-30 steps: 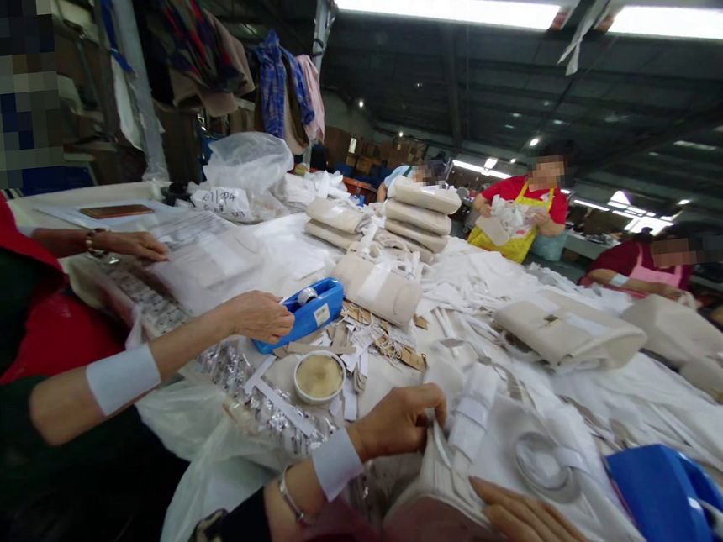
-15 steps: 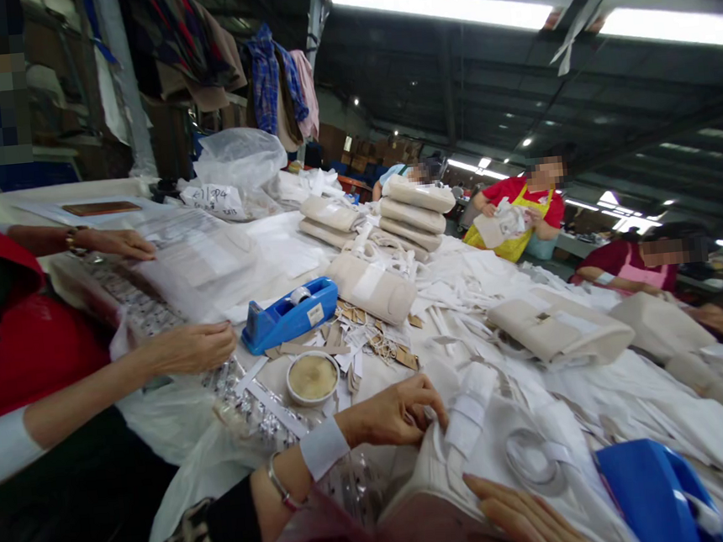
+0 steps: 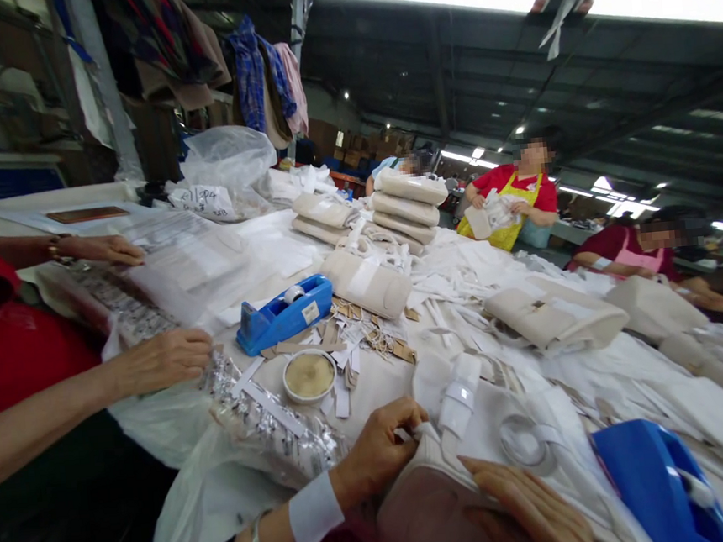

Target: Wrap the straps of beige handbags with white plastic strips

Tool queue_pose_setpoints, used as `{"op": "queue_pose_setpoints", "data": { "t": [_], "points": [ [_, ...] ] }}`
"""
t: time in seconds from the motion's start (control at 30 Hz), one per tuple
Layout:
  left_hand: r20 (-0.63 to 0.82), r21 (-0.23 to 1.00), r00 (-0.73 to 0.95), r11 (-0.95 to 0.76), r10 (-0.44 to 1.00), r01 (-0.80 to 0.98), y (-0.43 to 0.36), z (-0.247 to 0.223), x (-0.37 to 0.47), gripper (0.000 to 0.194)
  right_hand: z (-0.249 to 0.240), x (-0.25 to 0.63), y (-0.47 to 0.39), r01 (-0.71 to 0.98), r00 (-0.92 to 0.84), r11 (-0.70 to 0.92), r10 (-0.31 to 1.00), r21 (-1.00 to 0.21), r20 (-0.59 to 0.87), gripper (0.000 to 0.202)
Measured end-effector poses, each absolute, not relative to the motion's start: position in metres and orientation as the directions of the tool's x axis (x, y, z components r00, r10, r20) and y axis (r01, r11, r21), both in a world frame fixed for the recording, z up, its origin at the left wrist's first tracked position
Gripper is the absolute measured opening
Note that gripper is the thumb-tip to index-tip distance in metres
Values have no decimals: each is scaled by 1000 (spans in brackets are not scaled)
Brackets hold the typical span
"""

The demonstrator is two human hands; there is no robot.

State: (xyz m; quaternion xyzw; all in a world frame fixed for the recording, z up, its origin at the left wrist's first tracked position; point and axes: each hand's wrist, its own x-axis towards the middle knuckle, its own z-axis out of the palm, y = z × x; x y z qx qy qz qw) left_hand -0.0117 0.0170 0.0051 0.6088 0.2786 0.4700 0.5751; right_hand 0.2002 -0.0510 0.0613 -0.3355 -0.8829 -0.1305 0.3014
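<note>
A cream-coloured handbag (image 3: 436, 501) lies in front of me at the table's near edge. Its top corner, with white wrapping on it, is pinched between the thumb and fingers of my left hand (image 3: 381, 451). My right hand (image 3: 525, 505) rests on the bag's right side with the fingers stretched out; part of it is cut off by the lower edge. Just beyond the bag lies a strap wrapped in white (image 3: 459, 397). A ring-shaped piece under white wrapping (image 3: 521, 441) is near my right hand.
A blue tape dispenser (image 3: 286, 313) stands by a round tub (image 3: 309, 377) and loose tags (image 3: 367, 338). Another blue dispenser (image 3: 658, 481) is at right. Finished-looking bags (image 3: 410, 208) are stacked at the back. At left, a co-worker's hands (image 3: 167, 360) hold clear plastic sheets (image 3: 189, 252).
My left hand has moved slightly down and left, still at the bag's corner. The co-worker's near hand has shifted left. The whole view has moved a little.
</note>
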Motion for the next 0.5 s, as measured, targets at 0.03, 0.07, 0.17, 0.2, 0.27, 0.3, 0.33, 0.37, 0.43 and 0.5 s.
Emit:
{"op": "queue_pose_setpoints", "data": {
  "t": [0.03,0.07,0.17,0.2,0.27,0.3,0.33,0.37,0.43,0.5],
  "points": [
    [230,966,419,-154,878,-208,15,8,-14,8,61,200,-52,673,-595,739,517,29,616,24],
    [221,968,446,-138,868,-211,14,11,-17,8,61,200,-52,677,-592,735,525,25,612,25],
    [226,970,545,-132,807,-206,19,22,-26,15,60,199,-55,686,-578,727,555,-11,599,26],
    [226,970,562,-132,795,-204,21,24,-28,13,61,197,-55,688,-569,725,565,-29,597,26],
    [217,972,562,-126,798,-196,24,27,-29,12,62,194,-56,701,-539,709,594,-73,597,26],
    [207,973,545,-116,812,-198,24,27,-28,13,62,191,-55,714,-515,693,618,-102,594,26],
    [191,974,532,-91,825,-208,23,26,-25,15,63,189,-55,731,-486,669,647,-132,587,26],
    [164,973,526,-50,834,-225,21,25,-23,18,64,186,-54,748,-457,644,675,-161,579,27],
    [88,959,512,66,854,-275,14,21,-16,20,67,183,-53,772,-407,602,716,-205,567,28],
    [-7,933,466,173,885,-314,5,18,-11,24,69,183,-56,763,-409,615,698,-200,588,32]
  ]
}}
